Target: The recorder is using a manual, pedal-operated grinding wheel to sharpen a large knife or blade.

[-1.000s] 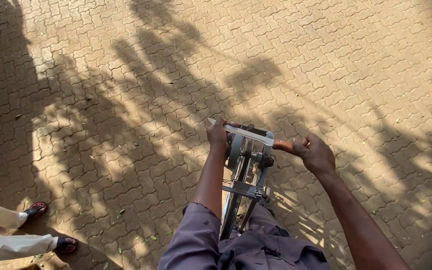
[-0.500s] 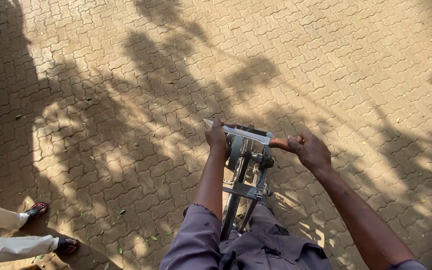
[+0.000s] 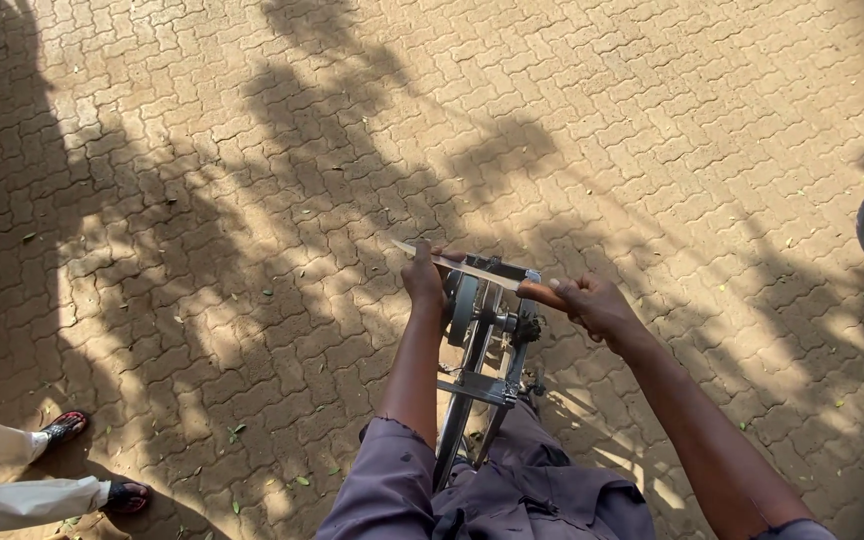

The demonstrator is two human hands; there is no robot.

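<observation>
Knife lay crosswise over grinding wheel: right hand clamped on wooden handle, left hand pinching blade nr tip.

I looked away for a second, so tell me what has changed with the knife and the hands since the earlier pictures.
The knife has slid to the left across the grinding wheel, its tip now further past the left hand. The right hand followed it, moving left with the wooden handle. Both hands keep their hold, the left pressing the blade, and the metal frame stays put. The sandalled feet at lower left barely shifted.
</observation>
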